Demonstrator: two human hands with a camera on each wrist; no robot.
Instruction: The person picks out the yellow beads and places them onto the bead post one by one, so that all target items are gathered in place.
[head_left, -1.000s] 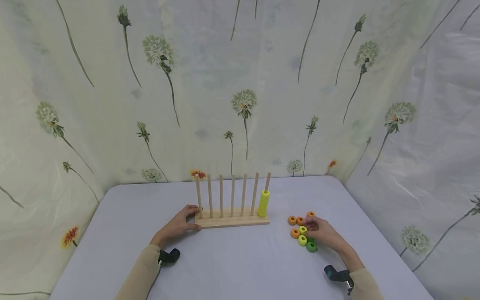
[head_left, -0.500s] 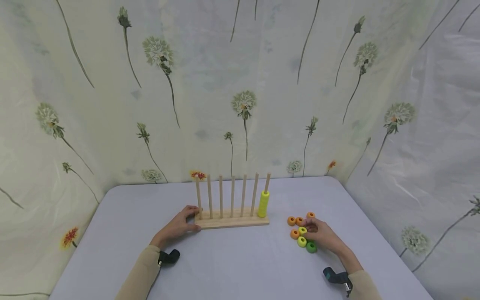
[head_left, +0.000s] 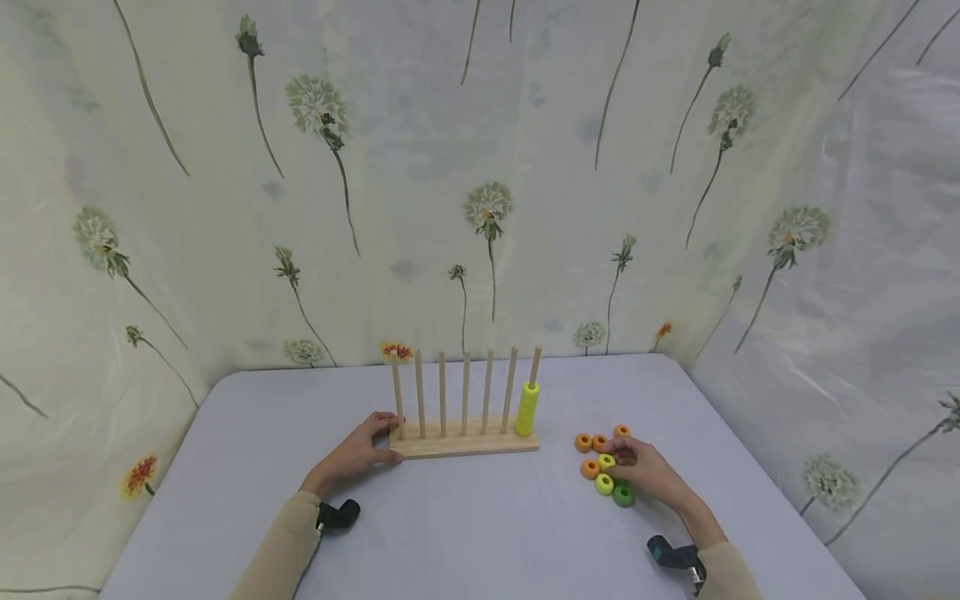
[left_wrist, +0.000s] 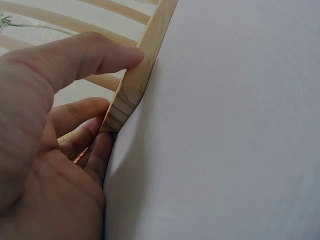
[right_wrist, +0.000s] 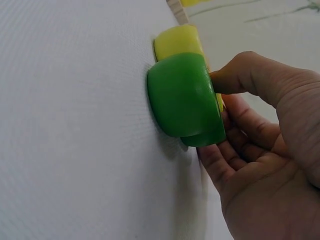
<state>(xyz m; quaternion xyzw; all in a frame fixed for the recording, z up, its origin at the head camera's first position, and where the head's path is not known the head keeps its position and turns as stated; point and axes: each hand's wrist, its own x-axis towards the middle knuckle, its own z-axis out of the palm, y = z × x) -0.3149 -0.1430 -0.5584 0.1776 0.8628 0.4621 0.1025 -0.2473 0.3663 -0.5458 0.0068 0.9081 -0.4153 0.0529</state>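
My left hand [head_left: 352, 454] holds the left end of a wooden peg stand [head_left: 468, 446], thumb on its front edge and fingers behind. In the left wrist view the thumb presses the wooden base [left_wrist: 150, 45]. Yellow beads [head_left: 527, 410] are stacked on the rightmost peg; the other pegs are bare. At the loose beads, my right hand [head_left: 651, 477] pinches a yellow bead [head_left: 605, 461] between thumb and fingers. A second yellow bead [head_left: 604, 484] and a green bead [head_left: 623, 496] lie beside it. In the right wrist view a green bead [right_wrist: 177, 92] hides most of the pinch.
Several orange beads lie around the right hand, one orange bead [head_left: 583, 442] nearest the stand. The white table [head_left: 465, 533] ends at a floral curtain [head_left: 420, 208] behind. A dark camera [head_left: 341, 512] is strapped to the left wrist, another camera [head_left: 671, 552] to the right.
Almost nothing differs. The right hand has shifted very slightly toward the near side at the beads; the left hand stays on the stand.
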